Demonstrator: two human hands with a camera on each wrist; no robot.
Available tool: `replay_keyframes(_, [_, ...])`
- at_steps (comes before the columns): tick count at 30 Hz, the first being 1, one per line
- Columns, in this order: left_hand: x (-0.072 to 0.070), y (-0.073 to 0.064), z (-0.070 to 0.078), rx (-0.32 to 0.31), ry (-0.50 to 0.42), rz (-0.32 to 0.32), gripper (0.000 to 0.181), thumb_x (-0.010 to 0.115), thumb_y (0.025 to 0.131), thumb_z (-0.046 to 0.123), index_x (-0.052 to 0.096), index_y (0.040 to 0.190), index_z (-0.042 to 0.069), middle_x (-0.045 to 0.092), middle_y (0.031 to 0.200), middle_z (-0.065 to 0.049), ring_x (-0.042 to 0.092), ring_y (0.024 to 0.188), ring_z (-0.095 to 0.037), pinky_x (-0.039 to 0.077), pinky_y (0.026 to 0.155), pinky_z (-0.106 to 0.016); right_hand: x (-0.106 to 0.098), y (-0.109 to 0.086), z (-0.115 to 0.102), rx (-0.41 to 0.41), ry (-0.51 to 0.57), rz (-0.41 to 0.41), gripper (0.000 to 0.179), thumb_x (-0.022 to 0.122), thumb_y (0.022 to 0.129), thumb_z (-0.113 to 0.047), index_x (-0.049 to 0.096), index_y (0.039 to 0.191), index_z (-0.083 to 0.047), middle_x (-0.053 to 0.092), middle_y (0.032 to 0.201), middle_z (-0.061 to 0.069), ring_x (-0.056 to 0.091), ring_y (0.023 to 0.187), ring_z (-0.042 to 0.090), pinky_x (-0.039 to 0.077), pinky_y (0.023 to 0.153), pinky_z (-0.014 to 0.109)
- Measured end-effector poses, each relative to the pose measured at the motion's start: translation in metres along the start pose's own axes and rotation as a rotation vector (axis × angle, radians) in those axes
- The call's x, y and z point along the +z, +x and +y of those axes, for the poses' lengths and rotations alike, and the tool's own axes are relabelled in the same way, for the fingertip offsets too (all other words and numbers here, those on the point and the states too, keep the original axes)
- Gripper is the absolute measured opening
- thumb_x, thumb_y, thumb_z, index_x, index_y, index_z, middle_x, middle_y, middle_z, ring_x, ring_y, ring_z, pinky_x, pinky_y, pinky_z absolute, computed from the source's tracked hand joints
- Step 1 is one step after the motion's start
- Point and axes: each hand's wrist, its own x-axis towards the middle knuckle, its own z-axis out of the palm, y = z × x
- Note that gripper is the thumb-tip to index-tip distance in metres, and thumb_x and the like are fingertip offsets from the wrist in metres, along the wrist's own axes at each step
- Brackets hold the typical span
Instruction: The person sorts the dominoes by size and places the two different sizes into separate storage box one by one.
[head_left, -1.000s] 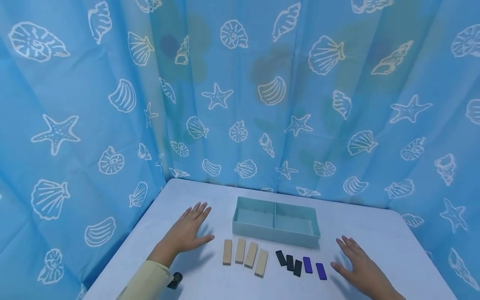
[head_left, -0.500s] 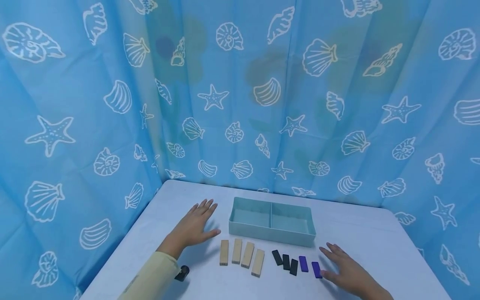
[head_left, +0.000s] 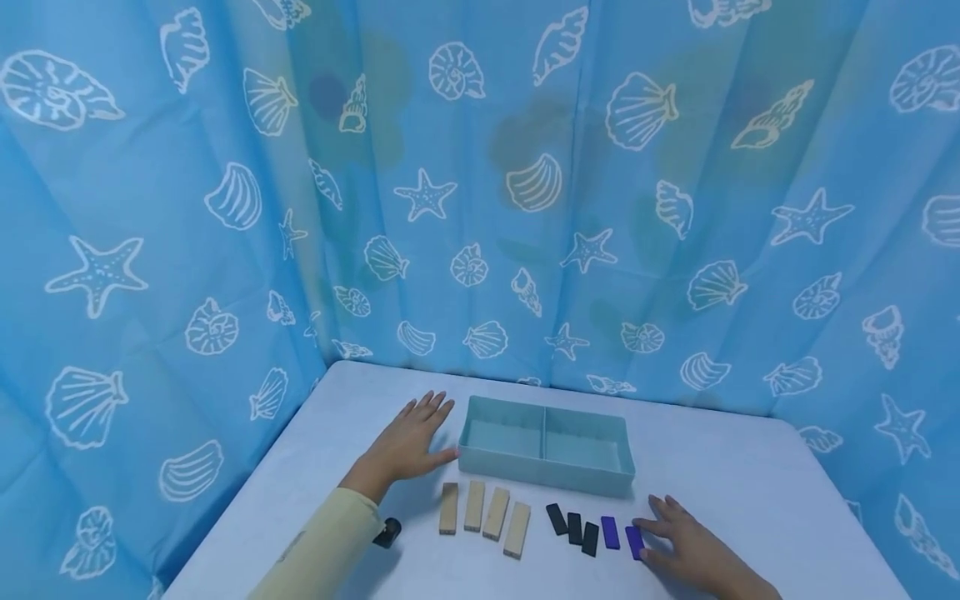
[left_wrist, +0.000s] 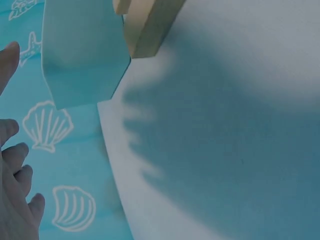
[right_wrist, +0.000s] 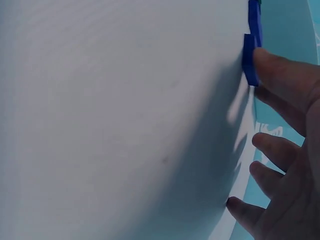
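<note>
My right hand (head_left: 693, 550) is at the right-most purple block (head_left: 634, 542), its index finger and thumb close around it; whether they touch it I cannot tell. In the right wrist view the thumb tip overlaps the purple block (right_wrist: 248, 60). Another purple block (head_left: 611, 532) lies just left of it, then several small black blocks (head_left: 574, 528). My left hand (head_left: 405, 446) hovers with fingers extended and holds nothing, its thumb close to the left end of a pale teal divided box (head_left: 547, 472). Several wooden blocks (head_left: 496, 513) lie in front of the box.
A small black object (head_left: 387, 532) lies beside the left sleeve. The white table (head_left: 720, 450) is bounded at the back and left by a blue seashell curtain (head_left: 480, 208). One divider (head_left: 543, 432) splits the box into two compartments.
My right hand has moved left to the right-most purple block. The left hand has shifted right and slightly forward, toward the box. The blocks and box stay in place.
</note>
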Motion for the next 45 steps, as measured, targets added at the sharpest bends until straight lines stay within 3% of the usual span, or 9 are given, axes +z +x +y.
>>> replay_keyframes(5, [0.003, 0.01, 0.008, -0.014, -0.005, -0.03, 0.089, 0.042, 0.089, 0.072, 0.025, 0.156, 0.015, 0.02, 0.16, -0.005, 0.011, 0.147, -0.025, 0.013, 0.116, -0.045, -0.008, -0.002, -0.002, -0.006, 0.002, 0.023, 0.061, 0.074, 0.077, -0.054, 0.068, 0.122, -0.013, 0.043, 0.146, 0.021, 0.022, 0.138, 0.05, 0.022, 0.103, 0.069])
replay_keyframes(8, [0.0, 0.012, 0.009, -0.034, 0.013, -0.054, 0.091, 0.042, 0.089, 0.073, 0.024, 0.156, 0.014, 0.019, 0.161, -0.005, 0.011, 0.147, -0.025, 0.013, 0.116, -0.046, -0.009, -0.006, -0.011, -0.009, 0.011, 0.086, 0.053, 0.079, 0.077, -0.043, 0.069, 0.117, -0.01, 0.05, 0.138, 0.022, 0.033, 0.133, 0.05, 0.028, 0.102, 0.067])
replay_keyframes(13, [-0.009, 0.008, 0.011, -0.055, 0.034, -0.085, 0.092, 0.046, 0.088, 0.072, 0.025, 0.155, 0.012, 0.02, 0.16, -0.006, 0.012, 0.147, -0.025, 0.013, 0.116, -0.047, 0.002, -0.01, -0.026, 0.022, 0.145, 0.17, 0.042, 0.082, 0.079, -0.023, 0.068, 0.115, -0.008, 0.064, 0.122, 0.014, 0.051, 0.121, 0.043, 0.038, 0.098, 0.062])
replay_keyframes(19, [-0.005, 0.014, 0.014, -0.025, 0.026, -0.09, 0.091, 0.044, 0.089, 0.073, 0.025, 0.156, 0.014, 0.02, 0.16, -0.005, 0.012, 0.147, -0.025, 0.013, 0.116, -0.046, 0.007, -0.012, -0.029, 0.107, 0.28, 0.166, 0.032, 0.082, 0.078, -0.018, 0.07, 0.107, -0.011, 0.068, 0.106, 0.006, 0.057, 0.111, 0.042, 0.042, 0.092, 0.062])
replay_keyframes(24, [0.0, 0.017, 0.017, -0.029, 0.014, -0.102, 0.09, 0.045, 0.089, 0.072, 0.027, 0.155, 0.013, 0.021, 0.16, -0.005, 0.013, 0.147, -0.026, 0.014, 0.116, -0.046, 0.009, -0.015, -0.028, 0.112, 0.382, 0.124, 0.026, 0.082, 0.077, -0.013, 0.07, 0.1, -0.01, 0.067, 0.089, 0.0, 0.064, 0.087, 0.024, 0.052, 0.084, 0.049])
replay_keyframes(27, [-0.001, 0.019, 0.02, -0.021, 0.004, -0.105, 0.088, 0.047, 0.09, 0.069, 0.029, 0.154, 0.012, 0.024, 0.159, -0.007, 0.015, 0.146, -0.028, 0.015, 0.115, -0.048, 0.007, -0.015, -0.028, 0.09, 0.412, 0.106, 0.029, 0.081, 0.077, -0.009, 0.069, 0.104, -0.009, 0.064, 0.082, -0.002, 0.06, 0.077, 0.015, 0.055, 0.079, 0.041])
replay_keyframes(31, [-0.001, 0.026, 0.022, -0.022, 0.018, -0.103, 0.089, 0.045, 0.09, 0.071, 0.029, 0.154, 0.012, 0.024, 0.159, -0.007, 0.016, 0.146, -0.029, 0.016, 0.115, -0.049, -0.003, -0.009, -0.029, 0.059, 0.428, 0.144, 0.036, 0.08, 0.077, -0.007, 0.068, 0.111, -0.007, 0.064, 0.082, -0.002, 0.062, 0.079, 0.016, 0.055, 0.078, 0.041])
replay_keyframes(39, [0.016, 0.041, 0.023, -0.045, 0.013, -0.092, 0.089, 0.043, 0.09, 0.071, 0.03, 0.153, 0.009, 0.025, 0.158, -0.009, 0.016, 0.146, -0.028, 0.014, 0.115, -0.049, -0.029, 0.006, -0.04, 0.072, 0.571, 0.231, 0.042, 0.075, 0.081, 0.001, 0.06, 0.12, 0.001, 0.061, 0.084, 0.004, 0.065, 0.077, 0.018, 0.057, 0.066, 0.035])
replay_keyframes(45, [0.025, 0.051, 0.023, -0.06, -0.009, -0.125, 0.091, 0.038, 0.091, 0.073, 0.028, 0.154, 0.008, 0.023, 0.159, -0.009, 0.015, 0.146, -0.027, 0.014, 0.116, -0.048, -0.05, 0.026, -0.056, -0.008, 0.607, 0.296, 0.045, 0.072, 0.084, 0.0, 0.057, 0.126, 0.0, 0.063, 0.088, 0.005, 0.067, 0.079, 0.019, 0.058, 0.065, 0.033])
